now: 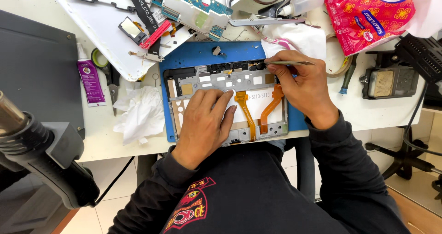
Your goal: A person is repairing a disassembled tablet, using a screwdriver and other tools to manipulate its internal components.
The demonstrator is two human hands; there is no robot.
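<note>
Opened grey tablet chassis (230,80) on blue mat (193,54), circuit board (193,6) already removed: left hand (205,121) flat, steadying; right hand (299,84) gripping metal tweezers (290,63) at top edge, orange flex cables (251,116) remaining

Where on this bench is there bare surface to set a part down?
Bare white table lies between the blue mat and the grey holder, right of the right hand. A smaller strip runs below the crumpled tissue. The back edge is crowded with circuit boards, and the left hand covers the tablet frame.
</note>
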